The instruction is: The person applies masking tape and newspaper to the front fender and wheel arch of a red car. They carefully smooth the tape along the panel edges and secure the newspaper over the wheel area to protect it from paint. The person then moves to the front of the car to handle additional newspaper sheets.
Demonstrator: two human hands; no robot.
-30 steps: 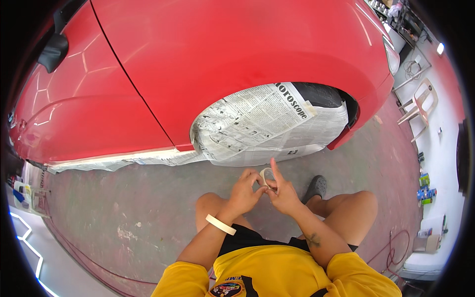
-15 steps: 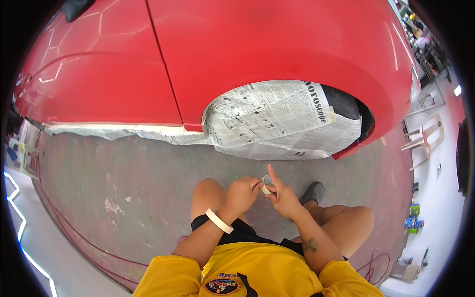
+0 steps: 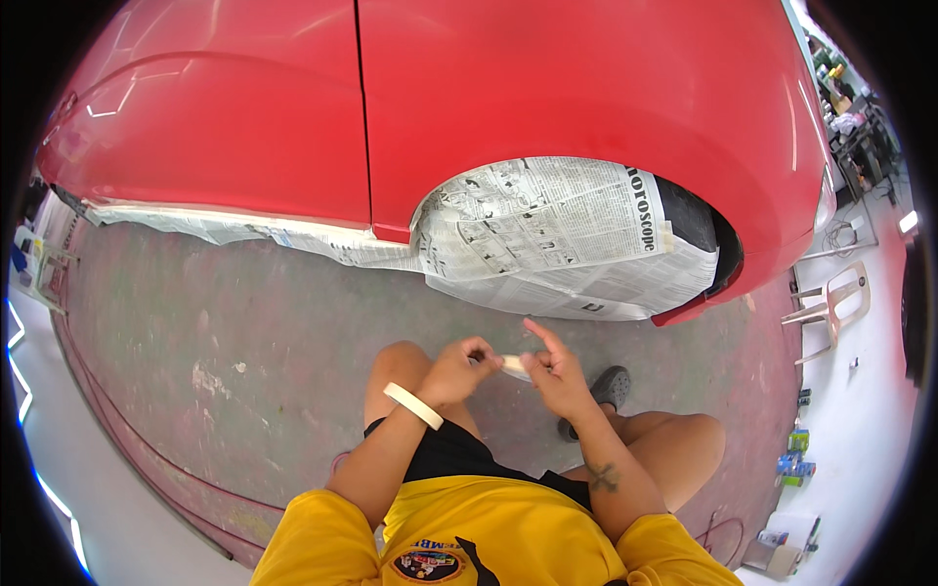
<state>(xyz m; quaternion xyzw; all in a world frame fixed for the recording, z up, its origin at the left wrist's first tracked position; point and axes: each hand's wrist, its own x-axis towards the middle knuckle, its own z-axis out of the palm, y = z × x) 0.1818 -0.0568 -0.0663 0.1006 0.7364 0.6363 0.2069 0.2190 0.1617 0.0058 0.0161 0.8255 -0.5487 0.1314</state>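
Note:
Above my lap, a small cream roll of masking tape (image 3: 515,366) is between my two hands, slightly blurred. My right hand (image 3: 560,381) grips its right side, with the index finger pointing up and away. The fingers of my left hand (image 3: 461,371) pinch at the roll's left edge; whether a loose end of tape is between them cannot be made out. A second tape roll (image 3: 412,405) is worn round my left wrist like a bangle. Ahead, newspaper (image 3: 557,225) covers most of the wheel under the arch of a red car (image 3: 547,88).
Taped paper (image 3: 293,234) runs along the car's lower sill. A plastic chair (image 3: 831,308) stands at the right, with several cans (image 3: 796,459) and a box (image 3: 772,557) nearer by the wall. A red hose (image 3: 127,439) curves across the floor at the left.
The tape roll has turned from showing its open ring to lying nearly edge-on. My left hand has shifted slightly left and up, and the view has swung a little left.

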